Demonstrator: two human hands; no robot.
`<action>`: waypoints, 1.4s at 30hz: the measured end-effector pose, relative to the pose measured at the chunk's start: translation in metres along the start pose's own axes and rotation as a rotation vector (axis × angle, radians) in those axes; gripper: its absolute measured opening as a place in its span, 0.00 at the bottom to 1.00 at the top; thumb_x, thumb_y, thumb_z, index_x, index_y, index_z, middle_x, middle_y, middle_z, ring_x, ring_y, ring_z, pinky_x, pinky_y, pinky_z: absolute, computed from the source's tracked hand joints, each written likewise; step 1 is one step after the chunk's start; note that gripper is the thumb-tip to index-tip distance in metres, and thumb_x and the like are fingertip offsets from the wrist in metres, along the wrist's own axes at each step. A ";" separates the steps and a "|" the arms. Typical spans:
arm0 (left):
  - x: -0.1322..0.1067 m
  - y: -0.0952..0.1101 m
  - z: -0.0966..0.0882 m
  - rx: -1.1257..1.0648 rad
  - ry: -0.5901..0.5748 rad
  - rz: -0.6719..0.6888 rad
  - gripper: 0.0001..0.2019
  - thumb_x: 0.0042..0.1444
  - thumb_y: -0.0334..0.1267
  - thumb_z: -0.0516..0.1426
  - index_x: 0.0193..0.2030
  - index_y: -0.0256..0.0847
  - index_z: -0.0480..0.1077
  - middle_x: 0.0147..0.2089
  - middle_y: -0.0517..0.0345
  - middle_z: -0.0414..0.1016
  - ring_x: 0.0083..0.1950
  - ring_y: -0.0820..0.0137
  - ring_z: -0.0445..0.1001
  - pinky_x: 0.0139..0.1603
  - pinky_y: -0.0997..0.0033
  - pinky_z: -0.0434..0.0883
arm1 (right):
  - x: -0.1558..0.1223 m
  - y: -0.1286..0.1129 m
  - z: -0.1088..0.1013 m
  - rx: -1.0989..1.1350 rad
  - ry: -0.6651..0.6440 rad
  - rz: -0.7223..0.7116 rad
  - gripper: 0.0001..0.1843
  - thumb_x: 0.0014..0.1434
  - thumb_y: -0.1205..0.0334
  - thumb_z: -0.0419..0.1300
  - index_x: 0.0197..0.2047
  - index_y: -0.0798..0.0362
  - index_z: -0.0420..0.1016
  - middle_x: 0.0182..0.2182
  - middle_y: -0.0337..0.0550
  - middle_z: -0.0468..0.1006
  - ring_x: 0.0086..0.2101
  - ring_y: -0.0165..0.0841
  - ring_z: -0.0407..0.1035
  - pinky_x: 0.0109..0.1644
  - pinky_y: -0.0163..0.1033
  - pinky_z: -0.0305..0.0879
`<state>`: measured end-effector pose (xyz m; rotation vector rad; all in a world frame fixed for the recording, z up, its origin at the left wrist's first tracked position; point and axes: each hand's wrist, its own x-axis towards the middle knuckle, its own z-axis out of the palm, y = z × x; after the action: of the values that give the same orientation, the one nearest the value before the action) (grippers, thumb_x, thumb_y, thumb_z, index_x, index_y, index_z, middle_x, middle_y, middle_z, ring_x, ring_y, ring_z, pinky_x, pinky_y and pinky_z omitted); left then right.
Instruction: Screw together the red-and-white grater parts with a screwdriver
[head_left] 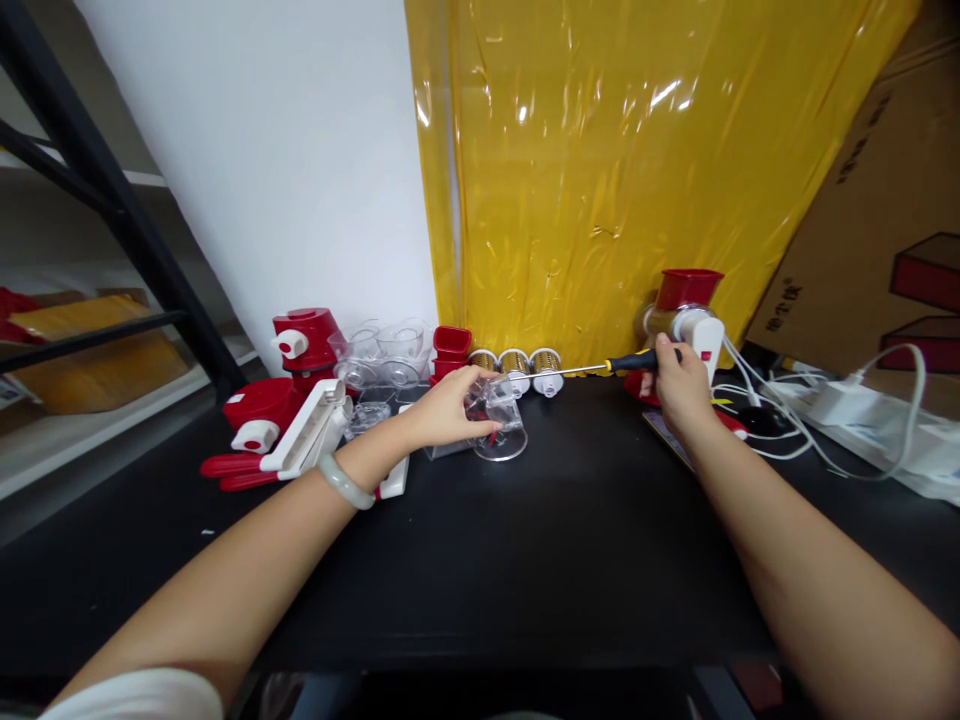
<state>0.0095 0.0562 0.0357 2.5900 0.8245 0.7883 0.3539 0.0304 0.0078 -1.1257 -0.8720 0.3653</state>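
My left hand [450,408] is closed around a clear plastic part [504,405] with a round rim, held low over the black table. In my right hand [679,380] is a screwdriver [626,362] with a black and yellow handle, its long shaft pointing left. The screwdriver's tip reaches the clear part near my left fingers; exactly where it touches I cannot tell. Behind them stand several metal grater drums [515,370] with white ends. A red square hopper [452,345] is just left of the drums.
Red and white grater bodies [262,410] and white handles [309,425] lie at left beside clear cups [401,345]. At right are an assembled red and white grater [699,320], white cables [806,430] and a charger [846,400]. Yellow sheeting [615,180] hangs behind the black table [525,560].
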 end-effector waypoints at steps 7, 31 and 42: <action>0.000 0.000 0.001 0.020 0.007 0.008 0.31 0.50 0.46 0.66 0.60 0.42 0.64 0.61 0.44 0.69 0.61 0.56 0.71 0.61 0.52 0.68 | 0.002 -0.002 0.004 0.201 -0.033 0.135 0.14 0.59 0.48 0.55 0.36 0.50 0.67 0.20 0.37 0.74 0.15 0.31 0.69 0.13 0.32 0.61; -0.002 -0.003 0.004 0.106 0.019 0.004 0.34 0.52 0.53 0.64 0.65 0.49 0.63 0.52 0.52 0.66 0.49 0.61 0.72 0.52 0.58 0.72 | 0.004 0.001 -0.001 0.067 0.033 0.082 0.21 0.60 0.38 0.56 0.34 0.48 0.66 0.14 0.31 0.67 0.12 0.29 0.65 0.13 0.31 0.61; -0.002 -0.002 0.004 0.119 0.016 0.002 0.35 0.52 0.52 0.64 0.65 0.46 0.62 0.52 0.50 0.66 0.51 0.59 0.72 0.54 0.55 0.73 | 0.000 -0.014 0.003 0.219 -0.020 0.247 0.09 0.63 0.54 0.54 0.38 0.51 0.67 0.19 0.35 0.74 0.15 0.30 0.70 0.15 0.30 0.64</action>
<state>0.0099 0.0561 0.0306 2.6921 0.8990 0.7837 0.3490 0.0267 0.0206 -1.0286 -0.6921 0.6614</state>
